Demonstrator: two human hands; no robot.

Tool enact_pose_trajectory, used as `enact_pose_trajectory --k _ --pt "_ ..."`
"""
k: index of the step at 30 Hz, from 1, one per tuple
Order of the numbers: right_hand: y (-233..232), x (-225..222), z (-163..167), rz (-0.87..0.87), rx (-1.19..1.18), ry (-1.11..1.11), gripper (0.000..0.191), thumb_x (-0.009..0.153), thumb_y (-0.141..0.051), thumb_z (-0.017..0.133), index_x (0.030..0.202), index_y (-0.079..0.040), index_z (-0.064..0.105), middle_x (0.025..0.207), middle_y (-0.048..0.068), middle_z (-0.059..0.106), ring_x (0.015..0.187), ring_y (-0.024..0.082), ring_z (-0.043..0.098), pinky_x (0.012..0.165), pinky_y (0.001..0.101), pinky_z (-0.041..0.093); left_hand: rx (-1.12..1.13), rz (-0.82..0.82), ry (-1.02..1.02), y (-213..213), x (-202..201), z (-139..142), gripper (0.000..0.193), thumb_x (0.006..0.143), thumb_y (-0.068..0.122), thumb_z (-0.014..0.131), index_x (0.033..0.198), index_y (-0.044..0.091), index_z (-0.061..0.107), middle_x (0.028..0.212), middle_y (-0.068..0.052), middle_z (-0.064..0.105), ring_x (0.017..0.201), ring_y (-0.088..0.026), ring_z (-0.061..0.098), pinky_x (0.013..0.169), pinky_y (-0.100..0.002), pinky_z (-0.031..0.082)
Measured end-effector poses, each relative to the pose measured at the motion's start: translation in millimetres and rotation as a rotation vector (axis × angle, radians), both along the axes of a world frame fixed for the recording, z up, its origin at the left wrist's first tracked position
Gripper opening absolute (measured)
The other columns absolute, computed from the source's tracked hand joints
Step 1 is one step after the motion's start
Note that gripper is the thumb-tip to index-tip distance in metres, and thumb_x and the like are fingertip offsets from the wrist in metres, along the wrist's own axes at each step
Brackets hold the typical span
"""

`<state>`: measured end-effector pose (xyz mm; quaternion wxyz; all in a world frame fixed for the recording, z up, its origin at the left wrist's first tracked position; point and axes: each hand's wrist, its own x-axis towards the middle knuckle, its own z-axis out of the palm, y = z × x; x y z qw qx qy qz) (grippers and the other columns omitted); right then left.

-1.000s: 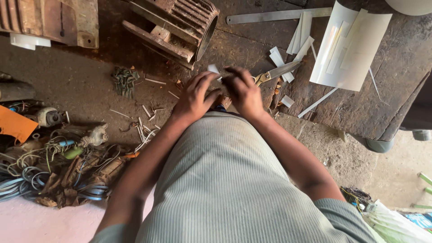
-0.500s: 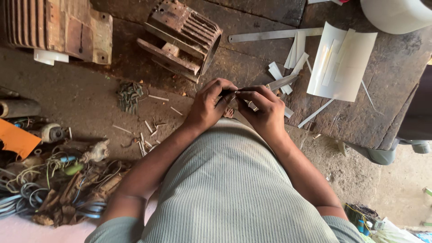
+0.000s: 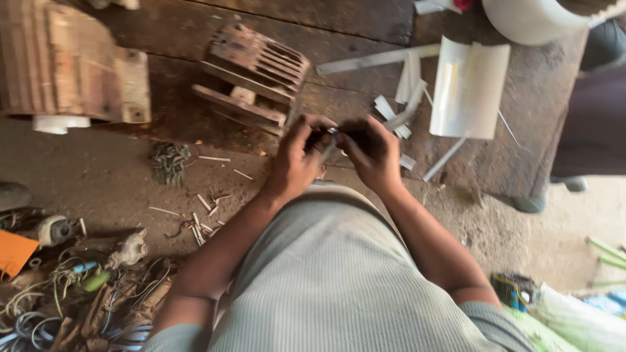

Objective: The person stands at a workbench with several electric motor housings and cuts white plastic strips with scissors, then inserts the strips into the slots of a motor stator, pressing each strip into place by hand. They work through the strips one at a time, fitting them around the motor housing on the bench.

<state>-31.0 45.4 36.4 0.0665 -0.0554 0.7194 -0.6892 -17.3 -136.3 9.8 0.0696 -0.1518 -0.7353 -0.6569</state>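
Strip (image 3: 328, 148), thin and pale, pinched between both hands just above the lap, over the dirt floor (image 3: 98, 189). Left hand (image 3: 297, 160) curled and closed on one end; right hand (image 3: 372, 153) closed on the other, blurred, exact finger hold unclear. Best kept taut and close to the body, fingertips near the working point, clear of the rusty motor housing (image 3: 251, 75) just ahead.
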Motion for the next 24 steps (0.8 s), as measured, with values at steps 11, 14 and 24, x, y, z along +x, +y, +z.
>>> enact_pose_trajectory --k 11,14,24 --pt "-31 11 16 0.077 0.19 0.097 0.016 0.096 0.007 0.069 0.111 0.002 0.068 0.105 0.006 0.068 0.097 0.011 0.067 0.085 0.0256 0.055 -0.142 0.012 0.07 -37 -4 -6 0.016 0.098 0.012 0.072 0.11 0.003 0.064 0.104 -0.01 0.069 0.097 -0.024 0.07 0.086 -0.035 0.057" --pt "-35 11 10 0.097 0.18 0.124 0.014 0.095 0.008 0.069 0.107 0.002 0.066 0.106 0.005 0.065 0.096 0.012 0.064 0.085 0.0238 0.053 -0.157 0.008 0.177 -41 -1 -11 0.018 0.097 0.008 0.07 0.112 0.006 0.062 0.107 -0.01 0.069 0.1 -0.024 0.07 0.089 -0.036 0.059" --pt "-37 25 -18 0.039 0.44 -0.008 0.028 0.094 0.003 0.067 0.121 0.003 0.062 0.114 0.009 0.073 0.094 0.012 0.07 0.077 0.0239 0.055 -0.009 -0.108 0.082 -67 7 -38 0.031 0.102 0.003 0.065 0.121 0.011 0.042 0.107 -0.011 0.062 0.098 -0.023 0.076 0.08 -0.03 0.063"
